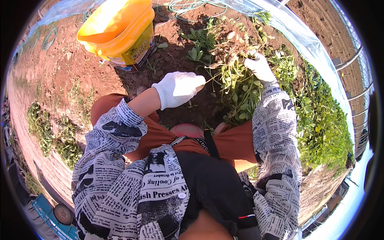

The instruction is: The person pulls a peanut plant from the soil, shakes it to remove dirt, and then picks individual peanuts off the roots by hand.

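My left hand (180, 89), in a white knit glove, is closed at the left of the plants, its fingertips at a thin stem or root that runs to the bunch. My right hand (260, 66), gloved in white too, grips a bunch of uprooted peanut plants (237, 79). Their brown roots, with pale pods (231, 35) among them, point away from me, and the green leaves hang towards my knee. An orange plastic bucket (127, 42) with a printed label stands on the soil beyond my left hand, tilted in the view.
Green hose (186, 9) lies coiled at the top. Clear plastic sheeting (315, 45) curves along the right, beside a dense row of leafy plants (321, 126). Pulled or low plants (64, 141) lie on the ground at the left. A blue vehicle part with a wheel (63, 214) shows at lower left.
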The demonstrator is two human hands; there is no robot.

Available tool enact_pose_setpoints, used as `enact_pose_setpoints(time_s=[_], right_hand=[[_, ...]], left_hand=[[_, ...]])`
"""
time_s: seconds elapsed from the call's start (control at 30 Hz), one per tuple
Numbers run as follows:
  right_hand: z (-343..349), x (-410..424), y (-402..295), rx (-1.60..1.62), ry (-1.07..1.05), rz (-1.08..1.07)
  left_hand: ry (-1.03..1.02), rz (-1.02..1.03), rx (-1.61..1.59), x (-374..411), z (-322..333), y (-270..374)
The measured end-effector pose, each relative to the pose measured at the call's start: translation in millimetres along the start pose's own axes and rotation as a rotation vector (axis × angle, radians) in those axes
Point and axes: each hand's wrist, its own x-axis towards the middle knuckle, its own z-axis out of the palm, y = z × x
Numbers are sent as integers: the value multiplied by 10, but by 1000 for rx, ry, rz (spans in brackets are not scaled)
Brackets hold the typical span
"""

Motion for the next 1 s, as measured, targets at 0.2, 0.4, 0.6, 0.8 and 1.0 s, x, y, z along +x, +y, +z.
enact_pose_setpoints(time_s=[0.2,0.4,0.6,0.8,1.0], right_hand=[[-19,45,44,-240,5,-17],[-8,68,-30,-192,113,-16],[-204,38,117,-155,222,38],[61,-4,-108,-164,26,43],[178,-46,-90,-68,53,-3]], left_hand=[[114,-125,253,84,-44,81],[653,-279,253,119,-572,-25],[875,-286,597,-192,-1403,-803],[721,-209,1104,-206,-1453,-1192],[170,57,322,396,-403,-370]])
